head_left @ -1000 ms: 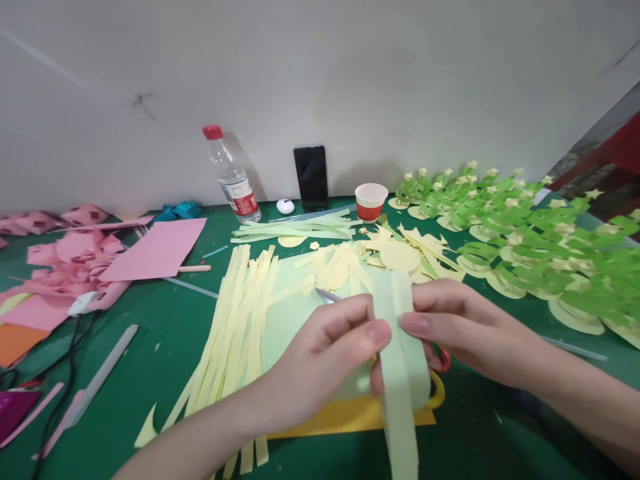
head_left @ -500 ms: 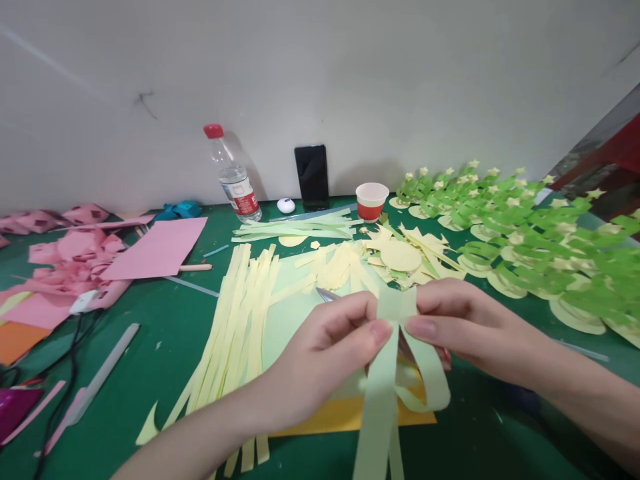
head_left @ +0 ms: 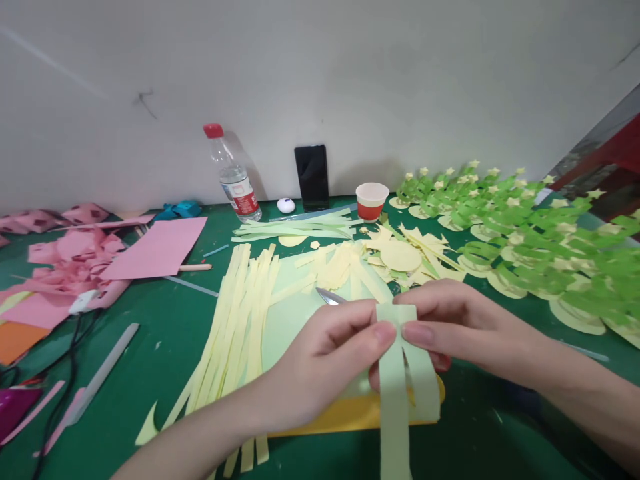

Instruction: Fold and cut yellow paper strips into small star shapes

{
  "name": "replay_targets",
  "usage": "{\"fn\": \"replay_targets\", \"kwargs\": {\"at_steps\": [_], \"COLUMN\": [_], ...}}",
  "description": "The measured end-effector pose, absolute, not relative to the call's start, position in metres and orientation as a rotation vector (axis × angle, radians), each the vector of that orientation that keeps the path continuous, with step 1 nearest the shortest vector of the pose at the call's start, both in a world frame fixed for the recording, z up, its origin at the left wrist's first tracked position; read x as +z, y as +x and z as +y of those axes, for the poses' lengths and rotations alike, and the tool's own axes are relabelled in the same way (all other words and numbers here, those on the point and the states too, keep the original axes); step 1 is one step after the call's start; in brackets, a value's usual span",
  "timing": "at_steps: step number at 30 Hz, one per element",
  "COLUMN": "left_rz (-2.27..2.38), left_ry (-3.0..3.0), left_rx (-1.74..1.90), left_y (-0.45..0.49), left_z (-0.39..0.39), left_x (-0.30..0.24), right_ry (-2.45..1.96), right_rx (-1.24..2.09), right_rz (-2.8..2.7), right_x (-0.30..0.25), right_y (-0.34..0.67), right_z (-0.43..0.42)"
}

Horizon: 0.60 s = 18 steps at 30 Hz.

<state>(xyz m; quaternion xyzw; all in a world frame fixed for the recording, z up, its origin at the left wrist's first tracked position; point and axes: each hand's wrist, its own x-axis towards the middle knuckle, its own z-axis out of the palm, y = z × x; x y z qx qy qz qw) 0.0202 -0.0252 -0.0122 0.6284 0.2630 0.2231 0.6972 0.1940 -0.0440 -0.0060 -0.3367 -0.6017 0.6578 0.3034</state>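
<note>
My left hand (head_left: pixel 330 363) and my right hand (head_left: pixel 460 320) meet in front of me, each pinching pale green paper strips (head_left: pixel 395 407) between thumb and fingers. One strip hangs straight down; a second is folded over and slants to the right beside it. Just beyond my left hand a pointed metal blade (head_left: pixel 330 296) shows, the rest of it hidden by the hands. Under them lie a pale green sheet (head_left: pixel 285 327) and a yellow-orange sheet (head_left: pixel 345 417). Cut cream strips (head_left: pixel 240 313) spread to the left.
Cream scraps (head_left: pixel 400 255) lie beyond my hands. Several green paper plants (head_left: pixel 545 253) with star tips fill the right. A bottle (head_left: pixel 237 190), a phone (head_left: pixel 311 177) and a paper cup (head_left: pixel 371 202) stand by the wall. Pink paper (head_left: pixel 157 250) and a black cable (head_left: pixel 75 353) lie left.
The paper strip's loose loop on the right now lies flatter. The hanging strip has swung a little right, and its top edge sits lower between my fingers.
</note>
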Motion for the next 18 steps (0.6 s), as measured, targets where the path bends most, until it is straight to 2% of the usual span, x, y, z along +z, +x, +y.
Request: {"fn": "replay_targets", "kwargs": {"at_steps": [12, 18], "left_rz": [0.583, 0.701], "left_ry": [1.404, 1.658], "left_rx": [0.503, 0.686], "left_y": [0.0178, 0.0202], "left_z": [-0.0219, -0.0182], "left_x": [-0.0106, -0.0094], "right_ry": [-0.857, -0.884], "right_rx": [1.688, 1.567], "right_rz": [-1.599, -1.54], "right_x": [-0.0102, -0.0119], "right_y": [0.1982, 0.2021], "right_z": [-0.041, -0.0428]}}
